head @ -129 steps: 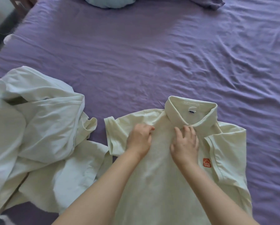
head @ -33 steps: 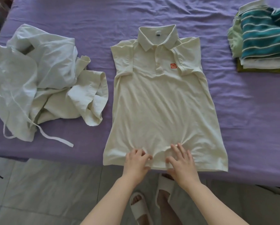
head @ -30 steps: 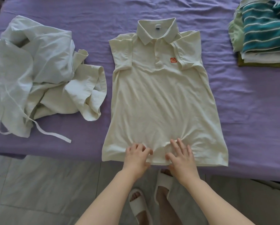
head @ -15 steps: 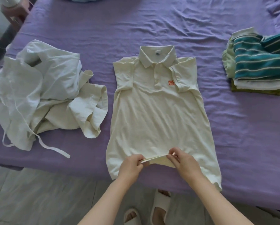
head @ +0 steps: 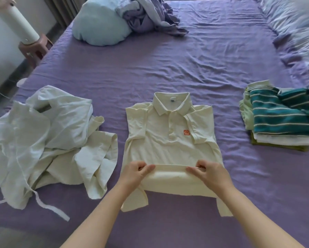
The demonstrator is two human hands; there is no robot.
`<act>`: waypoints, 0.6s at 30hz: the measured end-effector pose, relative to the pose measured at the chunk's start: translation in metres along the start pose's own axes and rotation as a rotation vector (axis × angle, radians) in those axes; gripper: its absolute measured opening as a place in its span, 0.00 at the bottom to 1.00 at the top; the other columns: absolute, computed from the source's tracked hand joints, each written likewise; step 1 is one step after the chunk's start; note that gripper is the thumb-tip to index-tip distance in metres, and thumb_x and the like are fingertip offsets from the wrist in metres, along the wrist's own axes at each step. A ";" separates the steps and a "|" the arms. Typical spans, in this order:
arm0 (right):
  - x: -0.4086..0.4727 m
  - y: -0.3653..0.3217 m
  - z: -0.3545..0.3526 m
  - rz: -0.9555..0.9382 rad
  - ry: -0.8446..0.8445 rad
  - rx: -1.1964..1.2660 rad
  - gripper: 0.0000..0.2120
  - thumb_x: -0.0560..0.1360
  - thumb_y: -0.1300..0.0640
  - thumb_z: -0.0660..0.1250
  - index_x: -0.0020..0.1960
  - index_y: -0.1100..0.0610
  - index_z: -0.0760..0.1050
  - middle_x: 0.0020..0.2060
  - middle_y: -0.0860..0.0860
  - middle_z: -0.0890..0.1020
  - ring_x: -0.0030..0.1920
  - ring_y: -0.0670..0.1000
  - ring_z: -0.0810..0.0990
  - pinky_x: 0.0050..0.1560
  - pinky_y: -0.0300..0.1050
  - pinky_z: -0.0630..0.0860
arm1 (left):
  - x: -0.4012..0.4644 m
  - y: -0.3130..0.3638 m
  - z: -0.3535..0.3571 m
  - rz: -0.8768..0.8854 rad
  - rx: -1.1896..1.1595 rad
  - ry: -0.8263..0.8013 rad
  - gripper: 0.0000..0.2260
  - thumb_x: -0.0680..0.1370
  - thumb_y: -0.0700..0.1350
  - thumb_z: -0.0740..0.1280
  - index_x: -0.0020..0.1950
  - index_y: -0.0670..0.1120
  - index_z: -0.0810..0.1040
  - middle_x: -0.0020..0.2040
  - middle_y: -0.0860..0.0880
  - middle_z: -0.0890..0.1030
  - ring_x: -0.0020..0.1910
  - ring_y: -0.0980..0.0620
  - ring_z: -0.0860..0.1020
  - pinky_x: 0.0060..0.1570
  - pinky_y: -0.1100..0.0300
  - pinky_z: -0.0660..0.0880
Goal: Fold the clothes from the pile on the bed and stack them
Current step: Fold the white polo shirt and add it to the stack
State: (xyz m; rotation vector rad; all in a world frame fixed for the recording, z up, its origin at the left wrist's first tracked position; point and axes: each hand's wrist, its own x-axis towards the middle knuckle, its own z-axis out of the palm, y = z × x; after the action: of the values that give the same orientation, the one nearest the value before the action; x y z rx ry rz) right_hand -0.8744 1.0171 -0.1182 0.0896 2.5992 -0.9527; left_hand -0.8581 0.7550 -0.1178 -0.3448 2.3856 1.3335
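the cream polo shirt (head: 169,140) lies mid-bed near its front edge, soft, light and limp. left hand (head: 135,173) and right hand (head: 210,173) pinch its raised hem; best held there, spread wide.

Open bed (head: 194,65) beyond the polo shirt (head: 168,140); crumpled pile (head: 48,145) blocks left, folded stack (head: 278,120) blocks right.

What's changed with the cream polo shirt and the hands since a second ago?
Both hands, left and right, took a grip on the cream polo shirt's hem, previously pressed flat, and carried it up toward the collar. The crumpled white pile and the folded stack stayed put.
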 end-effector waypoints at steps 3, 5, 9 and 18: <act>0.034 -0.005 -0.017 -0.013 0.010 0.021 0.21 0.68 0.38 0.70 0.29 0.50 0.66 0.22 0.43 0.70 0.26 0.41 0.69 0.28 0.36 0.64 | 0.040 0.008 -0.020 0.007 0.001 -0.002 0.17 0.78 0.49 0.66 0.30 0.51 0.69 0.26 0.57 0.67 0.28 0.60 0.65 0.30 0.67 0.61; 0.061 -0.007 -0.028 -0.006 0.014 0.018 0.20 0.68 0.39 0.71 0.28 0.49 0.66 0.23 0.43 0.70 0.27 0.42 0.68 0.30 0.38 0.63 | 0.071 0.014 -0.033 0.010 0.031 0.041 0.12 0.80 0.46 0.64 0.36 0.49 0.73 0.32 0.56 0.72 0.34 0.56 0.70 0.35 0.64 0.64; 0.119 -0.015 -0.045 -0.005 0.045 0.018 0.14 0.72 0.45 0.70 0.33 0.49 0.72 0.27 0.46 0.75 0.33 0.49 0.74 0.34 0.46 0.68 | 0.136 0.029 -0.059 0.023 0.070 0.136 0.07 0.81 0.45 0.61 0.45 0.47 0.76 0.40 0.52 0.77 0.42 0.53 0.74 0.41 0.62 0.67; 0.237 -0.042 -0.069 0.079 0.275 -0.300 0.13 0.77 0.44 0.62 0.45 0.54 0.75 0.41 0.50 0.81 0.46 0.57 0.78 0.39 0.48 0.70 | 0.272 0.060 -0.085 0.097 0.218 0.068 0.13 0.81 0.52 0.59 0.47 0.46 0.77 0.43 0.52 0.79 0.45 0.51 0.75 0.44 0.55 0.69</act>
State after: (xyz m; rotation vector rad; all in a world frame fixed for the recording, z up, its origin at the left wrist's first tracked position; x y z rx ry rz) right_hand -1.1244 1.0127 -0.1301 0.2583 2.9342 -0.5463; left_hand -1.1434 0.7063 -0.1526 -0.2183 2.6042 1.1019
